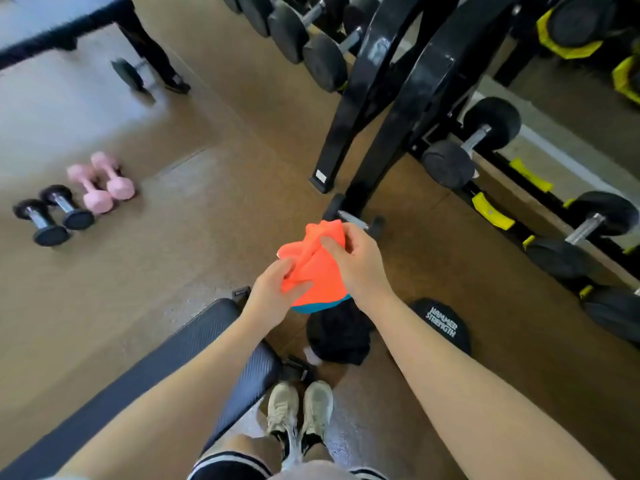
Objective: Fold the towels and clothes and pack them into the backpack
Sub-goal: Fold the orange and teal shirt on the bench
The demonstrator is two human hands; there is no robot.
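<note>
- Both hands clutch the orange cloth (317, 268) above the floor: left hand (273, 292) pinches its lower edge, right hand (356, 261) curls round the top.
- Bunched, not flat, it may fold crooked or slip from the grip.
- Dark bundle (339, 332) on the floor below, perhaps the backpack; I cannot tell.
- Farther off, a dumbbell rack (398, 98) could snag a shaken-out cloth.
</note>
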